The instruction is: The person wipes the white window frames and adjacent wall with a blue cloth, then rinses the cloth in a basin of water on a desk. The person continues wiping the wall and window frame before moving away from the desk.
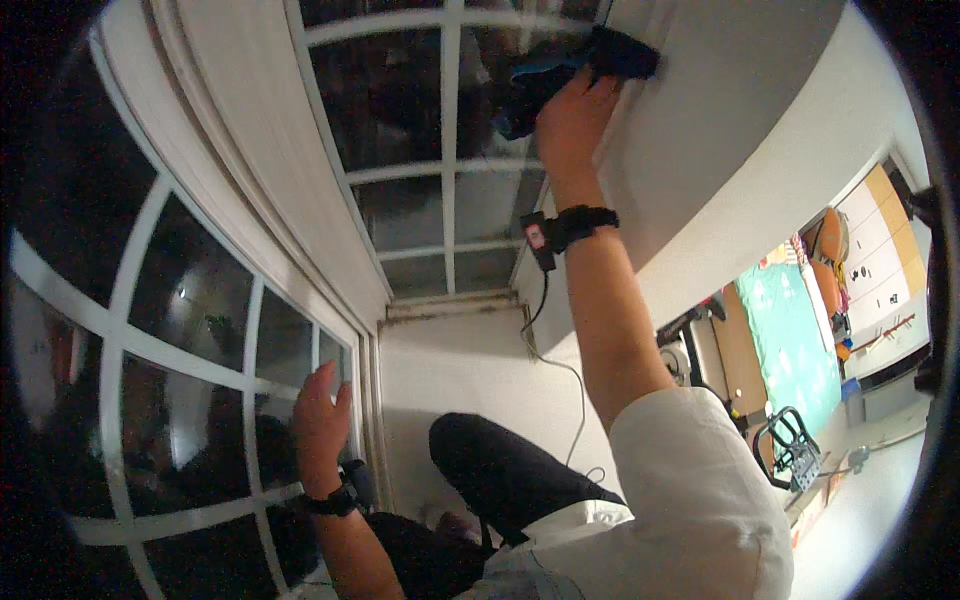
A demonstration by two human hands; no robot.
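Note:
My right hand (573, 125) is raised at the top and grips a dark blue cloth (622, 55). The cloth lies bunched against the right side of a white-framed window (398, 100), where the panes meet the wall. Around that wrist is a black strap with a small device (537, 234), and a cable runs down from it. Low on the left, my left hand (320, 415) holds nothing, its thumb apart from the fingers. It is beside a second paned window (180, 300); whether it touches the frame I cannot tell. A black band (335, 498) circles that wrist.
A white sill or ledge (470, 360) spans the space below the far window, with my dark-clad knee (490, 465) over it. The white wall (740, 110) rises on the right. Beyond it are a bed with a green cover (790, 320) and pale cabinets (880, 240).

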